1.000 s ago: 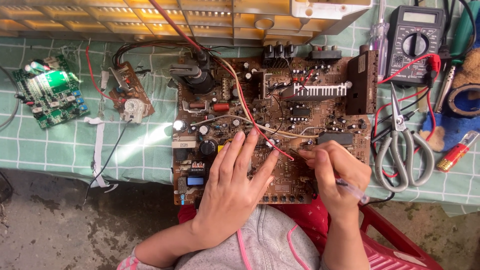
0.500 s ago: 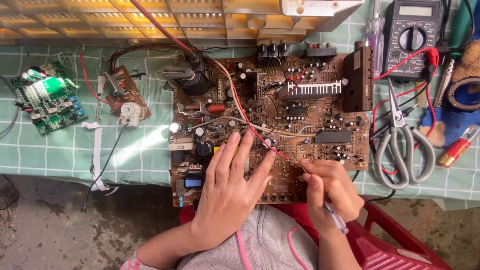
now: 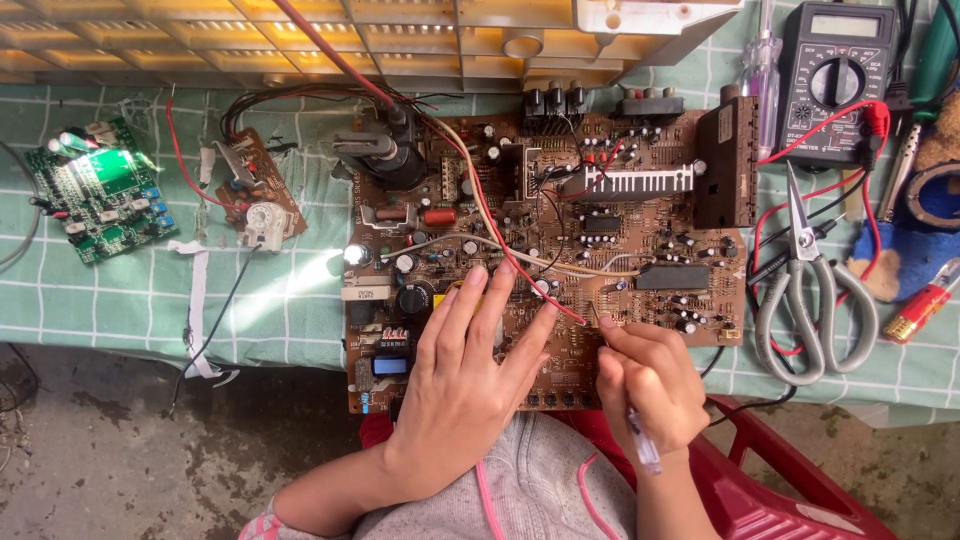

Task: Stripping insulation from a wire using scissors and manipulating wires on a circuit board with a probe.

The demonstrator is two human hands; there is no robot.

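A large brown circuit board (image 3: 640,230) crowded with components lies on the green checked tablecloth (image 3: 110,300). My left hand (image 3: 465,375) rests flat on the board's near part, fingers spread, holding nothing. My right hand (image 3: 650,385) is closed around a thin pen-like tool (image 3: 640,445), its tip touching the board near the red wire (image 3: 480,190) that crosses the board diagonally.
A small green circuit board (image 3: 100,190) and a small brown board (image 3: 255,195) lie at the left. Grey-handled scissors (image 3: 812,290), a black multimeter (image 3: 835,80) with red leads and a screwdriver (image 3: 925,300) sit at the right. A red plastic chair (image 3: 780,480) is below.
The view has shifted slightly. My right hand has drawn a little nearer on the board's near right part with the tool; my left hand stays flat on the board.
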